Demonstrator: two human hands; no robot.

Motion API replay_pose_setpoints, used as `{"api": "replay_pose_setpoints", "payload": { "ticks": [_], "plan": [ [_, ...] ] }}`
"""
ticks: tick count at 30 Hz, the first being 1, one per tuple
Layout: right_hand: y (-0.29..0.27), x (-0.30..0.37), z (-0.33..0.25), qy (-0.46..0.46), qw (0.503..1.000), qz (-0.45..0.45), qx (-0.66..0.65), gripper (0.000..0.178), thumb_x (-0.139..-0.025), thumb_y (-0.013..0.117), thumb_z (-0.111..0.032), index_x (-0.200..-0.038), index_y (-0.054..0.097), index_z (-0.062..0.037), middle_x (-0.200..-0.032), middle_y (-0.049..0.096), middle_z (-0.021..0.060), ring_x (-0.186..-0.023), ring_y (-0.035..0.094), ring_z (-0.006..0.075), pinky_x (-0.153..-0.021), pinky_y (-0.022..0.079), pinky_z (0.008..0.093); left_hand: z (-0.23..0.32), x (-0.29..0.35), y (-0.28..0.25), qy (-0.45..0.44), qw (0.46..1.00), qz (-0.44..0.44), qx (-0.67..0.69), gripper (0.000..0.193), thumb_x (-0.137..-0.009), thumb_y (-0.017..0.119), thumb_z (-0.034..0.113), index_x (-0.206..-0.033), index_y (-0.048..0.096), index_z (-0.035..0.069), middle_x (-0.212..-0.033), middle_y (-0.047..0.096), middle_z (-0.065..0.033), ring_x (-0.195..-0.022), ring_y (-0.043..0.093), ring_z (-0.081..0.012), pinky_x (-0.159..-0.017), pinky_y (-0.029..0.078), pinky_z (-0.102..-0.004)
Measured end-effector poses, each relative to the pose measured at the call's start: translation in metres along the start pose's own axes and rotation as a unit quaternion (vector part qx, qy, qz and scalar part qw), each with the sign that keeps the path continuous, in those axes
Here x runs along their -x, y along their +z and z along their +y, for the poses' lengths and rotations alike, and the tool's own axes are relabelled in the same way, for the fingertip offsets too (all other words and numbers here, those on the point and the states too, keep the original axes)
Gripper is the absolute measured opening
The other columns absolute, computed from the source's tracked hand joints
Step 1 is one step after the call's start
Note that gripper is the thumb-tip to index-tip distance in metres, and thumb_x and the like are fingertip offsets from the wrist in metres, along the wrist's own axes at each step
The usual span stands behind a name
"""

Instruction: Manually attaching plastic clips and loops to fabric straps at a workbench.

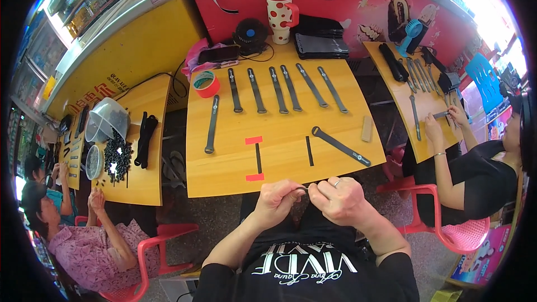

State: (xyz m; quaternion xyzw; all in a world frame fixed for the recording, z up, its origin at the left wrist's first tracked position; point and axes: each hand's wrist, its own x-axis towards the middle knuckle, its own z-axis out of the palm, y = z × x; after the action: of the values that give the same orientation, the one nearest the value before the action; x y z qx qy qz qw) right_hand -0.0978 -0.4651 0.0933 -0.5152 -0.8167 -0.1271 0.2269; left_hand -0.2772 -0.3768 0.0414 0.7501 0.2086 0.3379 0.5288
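Both my hands are held together just off the table's near edge. Between their pinched fingers runs a small dark strap (303, 188), most of it hidden by the fingers. My left hand (278, 201) grips one side of it. My right hand (339, 200), with a ring on one finger, is closed on the other side. In front of them a dark grey strap with a looped end (342, 146) lies slanted on the wooden table (279, 128). Several similar straps (256, 90) are laid in a row farther back, and another strap (212, 124) lies at the left.
Red tape pieces (254, 140) and a dark line (310, 151) mark the tabletop. A tape roll (206, 84), phone (219, 54), black fan (250, 34), spotted tumbler (279, 17) and dark stack (321, 45) stand behind. People work at side tables, left and right.
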Motion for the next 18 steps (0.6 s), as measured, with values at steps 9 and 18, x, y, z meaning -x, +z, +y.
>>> {"api": "replay_pose_setpoints", "payload": {
  "ticks": [9, 18],
  "plan": [
    [0.002, 0.003, -0.004, 0.038, 0.995, 0.084, -0.026, 0.030, -0.063, 0.063, -0.011, -0.091, 0.062, 0.0003, -0.068, 0.053, 0.0053, -0.056, 0.054, 0.0174, -0.047, 0.042, 0.0286, 0.010, -0.008, 0.001, 0.088, 0.996, 0.018, -0.030, 0.009, -0.082, 0.067, -0.002, -0.090, 0.065, 0.000, -0.074, 0.064, -0.0120, -0.062, 0.063, -0.0244, -0.055, 0.048, -0.0302],
    [0.002, 0.008, -0.004, 0.042, 0.993, 0.107, -0.012, 0.032, -0.061, 0.064, -0.010, -0.091, 0.064, -0.0008, -0.069, 0.053, 0.0032, -0.054, 0.053, 0.0155, -0.045, 0.040, 0.0274, 0.005, -0.007, -0.001, 0.091, 0.995, 0.020, -0.017, 0.005, -0.087, 0.064, -0.001, -0.092, 0.066, -0.002, -0.072, 0.066, -0.0070, -0.059, 0.063, -0.0134, -0.053, 0.049, -0.0234]
  ]
}}
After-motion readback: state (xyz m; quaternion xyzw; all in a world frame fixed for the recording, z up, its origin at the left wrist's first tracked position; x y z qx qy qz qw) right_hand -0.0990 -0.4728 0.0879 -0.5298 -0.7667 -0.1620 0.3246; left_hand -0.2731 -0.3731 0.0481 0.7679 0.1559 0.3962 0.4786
